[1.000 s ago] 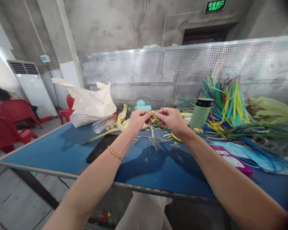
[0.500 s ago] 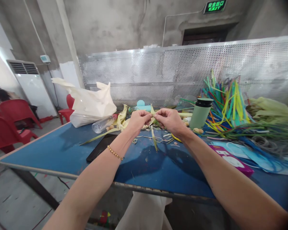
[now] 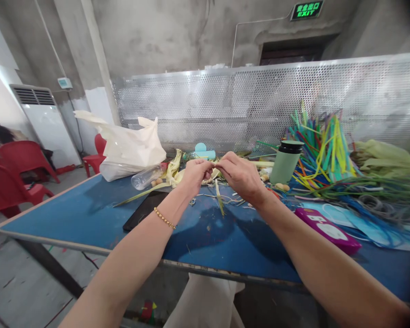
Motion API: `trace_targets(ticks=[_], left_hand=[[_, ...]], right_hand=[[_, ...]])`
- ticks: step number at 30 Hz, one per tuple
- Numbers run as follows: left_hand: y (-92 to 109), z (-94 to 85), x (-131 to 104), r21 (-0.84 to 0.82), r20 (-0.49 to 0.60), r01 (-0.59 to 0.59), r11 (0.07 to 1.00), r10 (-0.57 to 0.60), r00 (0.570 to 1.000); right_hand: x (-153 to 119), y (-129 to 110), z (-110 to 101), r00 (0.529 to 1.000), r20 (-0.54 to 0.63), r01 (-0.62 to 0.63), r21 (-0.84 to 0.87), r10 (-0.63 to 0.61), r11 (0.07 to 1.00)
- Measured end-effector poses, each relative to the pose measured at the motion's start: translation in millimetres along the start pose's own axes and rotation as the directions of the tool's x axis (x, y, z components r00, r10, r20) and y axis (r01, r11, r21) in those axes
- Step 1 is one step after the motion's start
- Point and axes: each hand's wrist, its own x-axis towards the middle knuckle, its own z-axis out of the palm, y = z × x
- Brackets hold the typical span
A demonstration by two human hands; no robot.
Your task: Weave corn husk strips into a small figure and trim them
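Both hands meet above the middle of the blue table (image 3: 89, 214), fingertips almost touching. My left hand (image 3: 195, 174), a gold bead bracelet on its wrist, is closed in a pinch. My right hand (image 3: 241, 175) is closed too, its fingers bent over the same spot. Between them they grip a thin pale-green leaf strip, mostly hidden by the fingers. Just below, a narrow green strip (image 3: 219, 200) points down toward me; whether it hangs from the hands or lies on the table I cannot tell. Pale yellow husks (image 3: 174, 171) lie left of the hands.
Left are a white plastic bag (image 3: 133, 146), a clear bottle (image 3: 145, 178) and a black tablet-like slab (image 3: 143, 212). Right are a green tumbler (image 3: 286, 164), colourful strips (image 3: 328, 150), a purple box (image 3: 326, 230) and blue masks (image 3: 355, 218). A perforated metal panel (image 3: 191, 100) stands behind.
My right hand has turned over, its back now upward and its fingers covering the pinch point. The strip's upright tip no longer shows. My left hand has barely moved.
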Motion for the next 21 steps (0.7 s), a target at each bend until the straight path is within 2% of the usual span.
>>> trace_targets(ticks=[10,17,19,21], left_hand=[[-3.3,-0.2,-0.9,-0.173,0.024,0.097,0.980,-0.095,0.995],[-4.0,-1.3,3.8,-0.268,0.040,0.269,0.925,-0.268,0.962],[-3.2,-1.3,3.3,-0.239,0.035,0.261,0.935,-0.260,0.965],[-2.5,-1.1,1.6,-0.192,0.037,0.193,0.962,-0.189,0.981]], right_hand=[[0.0,1.7,1.0,1.000,-0.016,-0.016,-0.049,0.015,0.999],[-0.9,1.4,0.5,1.000,0.014,0.017,-0.114,-0.015,0.993],[-0.8,0.5,0.5,1.000,0.022,0.014,-0.104,-0.012,0.994],[-0.4,0.4,0.7,1.000,0.012,-0.002,-0.061,0.002,0.998]])
